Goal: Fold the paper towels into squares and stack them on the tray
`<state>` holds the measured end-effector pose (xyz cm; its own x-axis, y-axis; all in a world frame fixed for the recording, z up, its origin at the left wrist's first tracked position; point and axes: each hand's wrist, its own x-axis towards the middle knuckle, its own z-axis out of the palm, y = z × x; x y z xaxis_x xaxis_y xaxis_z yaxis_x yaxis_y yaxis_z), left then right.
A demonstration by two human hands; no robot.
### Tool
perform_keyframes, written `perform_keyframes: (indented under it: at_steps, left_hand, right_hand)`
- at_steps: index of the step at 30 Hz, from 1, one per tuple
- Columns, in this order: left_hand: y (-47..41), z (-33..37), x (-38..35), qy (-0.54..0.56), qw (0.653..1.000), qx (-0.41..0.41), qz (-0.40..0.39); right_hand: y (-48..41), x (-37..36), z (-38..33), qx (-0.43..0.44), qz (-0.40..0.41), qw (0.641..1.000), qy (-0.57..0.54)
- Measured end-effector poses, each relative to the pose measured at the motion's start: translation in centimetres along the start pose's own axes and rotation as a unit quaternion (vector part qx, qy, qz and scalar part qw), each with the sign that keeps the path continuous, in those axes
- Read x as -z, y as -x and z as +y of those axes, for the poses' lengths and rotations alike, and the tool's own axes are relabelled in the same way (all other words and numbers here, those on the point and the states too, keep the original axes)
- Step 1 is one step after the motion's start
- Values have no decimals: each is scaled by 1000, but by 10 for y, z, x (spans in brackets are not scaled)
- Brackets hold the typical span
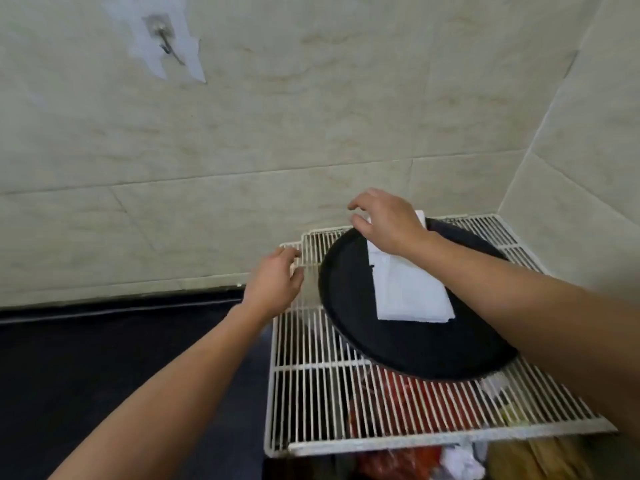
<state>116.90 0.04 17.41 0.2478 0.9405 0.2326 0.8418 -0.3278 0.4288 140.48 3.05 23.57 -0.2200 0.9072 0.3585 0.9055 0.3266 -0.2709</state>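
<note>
A round black tray (349, 299) lies on a white wire rack (311, 393). On the tray rests a stack of folded white paper towels (412, 292), roughly square, with a further white edge showing behind my right wrist. My right hand (384, 220) hovers over the far end of the towels with fingers loosely spread and holds nothing. My left hand (277, 282) hangs just left of the tray's rim, above the rack's left edge, fingers relaxed and empty.
A tiled wall (277, 116) rises close behind the rack, with a second wall at the right forming a corner. A metal hook (166, 43) is stuck high on the wall. Red and white clutter (398, 403) lies under the rack. A dark counter (104, 358) extends left.
</note>
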Motion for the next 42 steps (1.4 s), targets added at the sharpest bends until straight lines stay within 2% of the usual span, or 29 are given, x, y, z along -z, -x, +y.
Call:
perform_keyframes:
  at_steps: [5, 13, 17, 21, 26, 29, 36, 42]
  left_hand:
    - [101, -65, 53, -71, 991, 109, 21]
    - [268, -173, 127, -141, 959, 243, 25]
    - [372, -235, 171, -172, 940, 294, 9]
    - [470, -291, 221, -176, 923, 341, -30]
    - [604, -359, 279, -152, 881, 446, -43]
    - [654, -389, 298, -141, 857, 494, -28]
    - [720, -432, 303, -106, 828, 549, -35]
    - [760, -523, 364, -125, 786, 605, -11]
  right_hand:
    - [14, -57, -114, 100, -57, 991, -65]
    - [56, -120, -283, 220, -153, 963, -32]
    - [79, -154, -398, 277, -177, 944, -5]
    - [113, -197, -510, 293, -211, 932, -9]
    - [164, -236, -663, 380, -252, 890, -21]
    - [178, -252, -731, 425, -258, 867, -19]
    - [175, -304, -831, 487, -285, 826, -1]
    - [152, -375, -943, 517, -306, 799, -31]
